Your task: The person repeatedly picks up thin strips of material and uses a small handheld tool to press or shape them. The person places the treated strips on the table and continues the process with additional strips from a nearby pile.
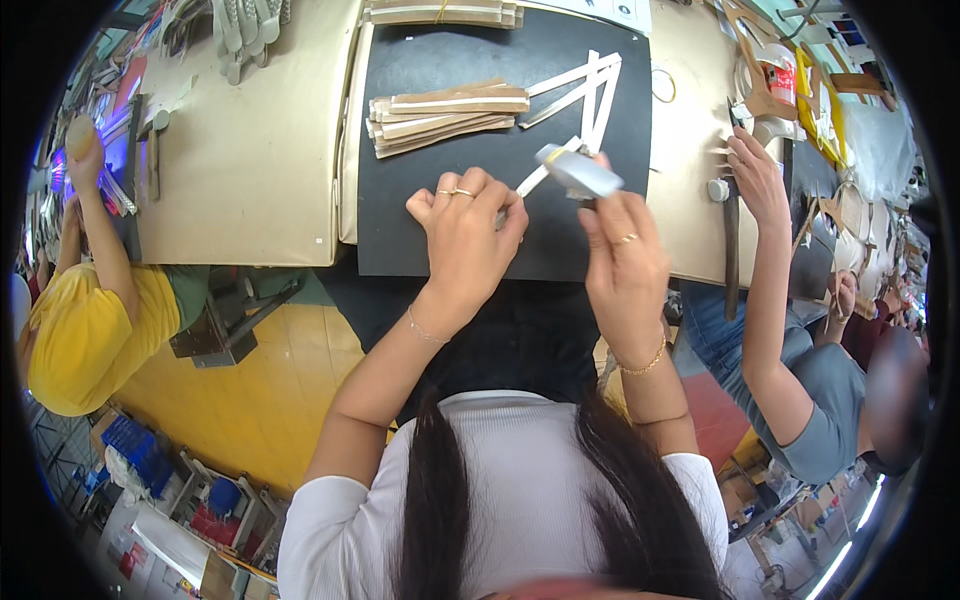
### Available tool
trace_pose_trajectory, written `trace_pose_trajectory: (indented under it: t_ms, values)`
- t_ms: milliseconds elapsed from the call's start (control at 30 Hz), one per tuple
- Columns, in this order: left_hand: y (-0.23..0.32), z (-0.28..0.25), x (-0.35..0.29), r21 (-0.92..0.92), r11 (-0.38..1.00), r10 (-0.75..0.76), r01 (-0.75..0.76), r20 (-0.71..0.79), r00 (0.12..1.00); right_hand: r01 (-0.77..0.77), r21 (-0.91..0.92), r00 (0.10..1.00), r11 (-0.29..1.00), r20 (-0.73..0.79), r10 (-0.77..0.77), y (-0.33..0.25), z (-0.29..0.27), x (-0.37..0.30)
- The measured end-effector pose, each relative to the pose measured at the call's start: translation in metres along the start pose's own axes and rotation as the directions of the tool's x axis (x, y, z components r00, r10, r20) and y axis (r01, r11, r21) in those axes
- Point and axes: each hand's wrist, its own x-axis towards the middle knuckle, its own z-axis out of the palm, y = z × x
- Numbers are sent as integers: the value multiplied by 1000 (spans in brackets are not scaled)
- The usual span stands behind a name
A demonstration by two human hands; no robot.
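Grasping blurred grey-white piece (580, 172) in right hand (626, 242), curling left hand (462, 225) over black mat (388, 245) by near end of thin white strip (534, 180) lying there, can't tell if pinching it, judging strip light, bendable, best pinched flat near its end

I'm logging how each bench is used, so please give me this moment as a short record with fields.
Left hand: curled at the near end of a white strip; grip partly hidden
Right hand: holding a pale grey object, blurred
Surface: black mat
Stacks: brown-and-white strips on the mat's left, more at its far edge
Loose pieces: angled white strips right of the near stack
Neighbours: person in yellow at left, person in grey-blue at right
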Motion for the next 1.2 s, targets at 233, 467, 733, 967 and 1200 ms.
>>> trace_pose_trajectory:
  t_ms: [233,467,733,967,1200]
  values:
    - [-3,0,1,2,1000,13,-13,-33,999,1,-203,974,979,221,45,10,9,-3]
    - [-2,-5,-1,-25,999,-24,25,40,999,-68,-159,996,985,50,77,16,-8,13]
    - [-2,-9,-1,30,999,-35,34,39,999,-27,-200,952,979,293,86,-1,6,-6]
    - [-4,-14,-7,21,997,-74,73,57,996,-35,-195,948,980,304,95,-2,4,-4]
    - [-4,-19,-3,-57,985,-157,166,133,979,-16,-183,960,983,271,66,1,7,-4]
